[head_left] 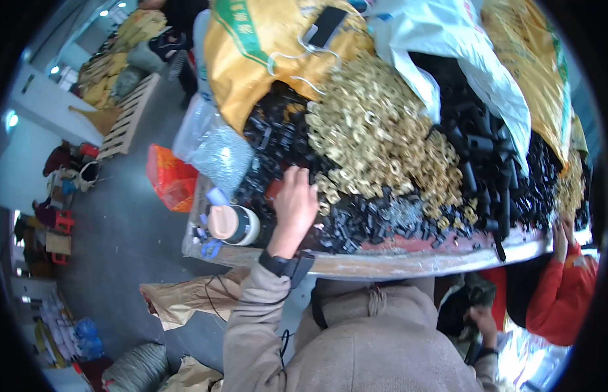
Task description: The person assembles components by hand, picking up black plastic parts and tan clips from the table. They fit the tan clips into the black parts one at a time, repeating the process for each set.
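My left hand (296,204) is over the table, its bent fingers together at the border between a heap of small black parts (268,140) and a heap of brass-coloured ring-like pieces (372,130). What its fingertips hold, if anything, is hidden. Small black pieces (346,225) lie along the table's near edge, just right of the wrist. Low at the right, beside my body and under the table edge, my right hand (483,320) is curled closed near a dark cloth or bag (456,313). Its contents cannot be made out.
A lidded cup (227,223) stands at the table's left corner near an orange-red bag (170,179). Yellow sacks (248,55) and a pale blue bag (415,42) stand behind the heaps. A phone (326,27) with a white cable lies on top. A red-sleeved co-worker (565,300) is at right.
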`<state>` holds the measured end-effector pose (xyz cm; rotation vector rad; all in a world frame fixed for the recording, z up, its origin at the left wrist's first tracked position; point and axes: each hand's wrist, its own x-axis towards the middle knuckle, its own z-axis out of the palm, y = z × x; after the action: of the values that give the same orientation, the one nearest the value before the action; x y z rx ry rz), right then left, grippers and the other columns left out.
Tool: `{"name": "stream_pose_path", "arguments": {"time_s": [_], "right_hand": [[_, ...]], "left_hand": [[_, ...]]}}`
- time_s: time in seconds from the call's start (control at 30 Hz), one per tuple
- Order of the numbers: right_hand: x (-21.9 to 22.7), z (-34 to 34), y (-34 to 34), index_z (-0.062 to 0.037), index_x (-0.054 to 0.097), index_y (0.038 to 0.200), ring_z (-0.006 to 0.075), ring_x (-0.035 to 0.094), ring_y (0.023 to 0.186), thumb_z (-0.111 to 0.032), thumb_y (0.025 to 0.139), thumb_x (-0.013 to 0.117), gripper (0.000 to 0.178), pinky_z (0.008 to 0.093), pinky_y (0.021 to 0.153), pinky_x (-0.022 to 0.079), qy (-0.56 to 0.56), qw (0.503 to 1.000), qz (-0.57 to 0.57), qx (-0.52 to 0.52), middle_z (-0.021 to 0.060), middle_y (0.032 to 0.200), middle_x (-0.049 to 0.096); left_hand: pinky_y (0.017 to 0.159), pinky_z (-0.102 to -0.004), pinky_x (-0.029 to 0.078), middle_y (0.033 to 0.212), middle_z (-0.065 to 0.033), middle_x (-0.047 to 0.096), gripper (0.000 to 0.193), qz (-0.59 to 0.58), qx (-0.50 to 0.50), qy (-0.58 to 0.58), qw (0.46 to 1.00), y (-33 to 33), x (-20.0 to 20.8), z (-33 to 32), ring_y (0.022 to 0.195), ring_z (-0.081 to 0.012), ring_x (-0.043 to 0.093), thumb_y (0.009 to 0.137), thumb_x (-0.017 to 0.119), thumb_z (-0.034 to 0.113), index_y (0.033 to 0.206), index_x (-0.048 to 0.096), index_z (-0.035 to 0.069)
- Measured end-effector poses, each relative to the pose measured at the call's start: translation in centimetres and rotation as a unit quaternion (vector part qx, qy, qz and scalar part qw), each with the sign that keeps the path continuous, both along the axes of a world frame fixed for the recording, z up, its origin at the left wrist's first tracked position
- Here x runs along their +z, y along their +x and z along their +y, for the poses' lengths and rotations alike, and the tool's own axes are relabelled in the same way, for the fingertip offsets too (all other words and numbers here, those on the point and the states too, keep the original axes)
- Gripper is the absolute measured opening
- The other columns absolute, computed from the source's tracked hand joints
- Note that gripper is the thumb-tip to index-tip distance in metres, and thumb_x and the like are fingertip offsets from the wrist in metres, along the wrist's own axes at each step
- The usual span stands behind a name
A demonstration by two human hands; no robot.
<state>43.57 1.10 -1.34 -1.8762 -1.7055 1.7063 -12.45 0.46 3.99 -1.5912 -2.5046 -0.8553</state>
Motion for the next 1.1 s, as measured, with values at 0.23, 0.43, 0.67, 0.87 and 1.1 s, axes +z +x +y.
{"name": "stream_pose_path", "arguments": {"time_s": [0.23,0.43,0.67,0.87,1.1], "right_hand": [[-9.3,-8.1,10.4,0.0032,0.047,0.111,0.0318,0.043,0.107,-0.047,0.075,0.051,0.062,0.0355,0.091,0.032,0.011,0.953,-0.278,0.123,0.0213,0.112,0.048],[-5.8,1.9,-1.3,-0.019,0.047,0.081,0.0123,0.048,0.068,-0.017,0.075,0.047,0.006,0.0277,0.056,0.037,0.397,0.688,-0.223,0.564,0.0003,0.076,0.047],[5.7,5.8,-19.7,-0.0018,0.053,0.072,0.0219,0.05,0.057,-0.003,0.064,0.059,0.011,0.0314,0.052,0.04,0.363,0.903,0.066,0.22,0.0099,0.065,0.051],[3.0,5.9,-25.7,-0.0018,0.05,0.071,0.0277,0.049,0.056,-0.001,0.061,0.06,0.014,0.0364,0.05,0.037,0.488,0.842,0.015,0.229,0.0124,0.066,0.049],[1.2,6.6,-25.7,-0.0016,0.046,0.069,0.0314,0.048,0.059,-0.002,0.066,0.054,0.008,0.0392,0.05,0.036,0.519,0.828,-0.013,0.213,0.013,0.066,0.047]], "left_hand": [[0.053,-0.041,0.045,0.084,-0.014,0.051,0.014,-0.003,-0.063,-0.044,0.997,-0.6,-4.6,3.6,0.065,-0.0328,0.056,0.071,0.056,0.013,0.079,0.049,0.004],[0.052,-0.041,0.045,0.081,-0.0132,0.051,0.017,0.006,0.013,-0.035,0.999,-1.4,-1.9,1.0,0.063,-0.0324,0.056,0.073,0.056,0.018,0.078,0.049,0.003],[0.051,-0.0397,0.044,0.078,-0.0134,0.048,0.019,-0.052,-0.001,0.177,0.983,0.6,0.4,0.6,0.058,-0.0328,0.053,0.074,0.057,0.019,0.08,0.049,0.003],[0.05,-0.0257,0.043,0.076,-0.0053,0.049,0.015,-0.364,-0.099,0.221,0.9,2.4,-0.5,-0.9,0.057,-0.0151,0.052,0.082,0.05,0.015,0.091,0.05,0.003],[0.051,-0.0186,0.043,0.073,0.0013,0.05,0.02,-0.672,-0.136,0.148,0.713,3.9,-0.5,-3.0,0.057,-0.0047,0.05,0.084,0.05,0.014,0.101,0.051,0.004]]}}
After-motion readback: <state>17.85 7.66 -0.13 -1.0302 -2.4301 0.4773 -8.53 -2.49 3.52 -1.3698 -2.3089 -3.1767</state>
